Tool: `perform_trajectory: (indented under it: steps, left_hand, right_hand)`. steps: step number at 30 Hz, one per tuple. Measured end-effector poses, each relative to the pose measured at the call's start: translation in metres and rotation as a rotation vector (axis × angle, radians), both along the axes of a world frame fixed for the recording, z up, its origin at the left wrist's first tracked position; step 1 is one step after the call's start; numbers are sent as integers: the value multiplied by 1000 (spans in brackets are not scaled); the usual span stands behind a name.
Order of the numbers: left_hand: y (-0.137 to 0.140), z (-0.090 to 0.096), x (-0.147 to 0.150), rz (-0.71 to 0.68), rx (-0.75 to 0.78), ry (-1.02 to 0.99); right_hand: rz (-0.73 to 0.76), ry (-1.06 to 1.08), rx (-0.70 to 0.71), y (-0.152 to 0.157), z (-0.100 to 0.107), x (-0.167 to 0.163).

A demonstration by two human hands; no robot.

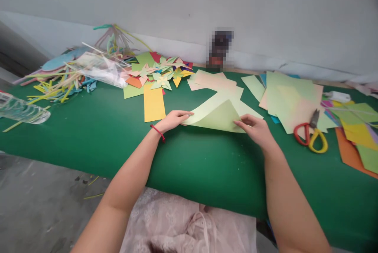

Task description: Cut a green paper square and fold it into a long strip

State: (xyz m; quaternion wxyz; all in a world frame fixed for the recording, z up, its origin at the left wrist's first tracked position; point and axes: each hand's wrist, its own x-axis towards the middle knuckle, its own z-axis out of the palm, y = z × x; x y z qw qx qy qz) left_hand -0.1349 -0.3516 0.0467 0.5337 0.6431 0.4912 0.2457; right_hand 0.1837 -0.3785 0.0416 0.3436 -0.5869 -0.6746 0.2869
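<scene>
A pale green sheet of paper (220, 117) is stretched between my two hands just above the green tabletop, one part of it bent up into a peak. My left hand (176, 120), with a red cord at the wrist, pinches the sheet's left end. At the right end, my right hand (252, 125) grips the edge between thumb and fingers. Behind the held sheet lie more pale green and peach sheets (214, 82). A yellow paper rectangle (154, 103) rests beside my left hand. Scissors (311, 135) with one red and one yellow handle lie to the right of my right hand.
Folded paper stars (162, 80) are heaped at the back. Coloured strips (65, 84) and a clear plastic bottle (25, 107) lie at left. Stacked sheets (292, 95) and coloured papers (358, 127) cover the right side. A pale wall (147, 5) stands behind the table.
</scene>
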Motion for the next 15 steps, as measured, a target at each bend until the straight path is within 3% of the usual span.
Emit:
perform_trajectory:
  steps: [2, 6, 10, 15]
  left_hand:
    - [-3, 1, 2, 14, 6, 9]
    - [-5, 2, 5, 62, 52, 70]
    - [-5, 1, 8, 88, 168, 157]
    - [-8, 1, 13, -17, 290, 198]
  right_hand:
    - [53, 55, -108, 0, 4, 4]
    - [81, 52, -168, 0, 5, 8]
    - [71, 40, -159, 2, 1, 2]
    - [22, 32, -94, 1, 3, -5]
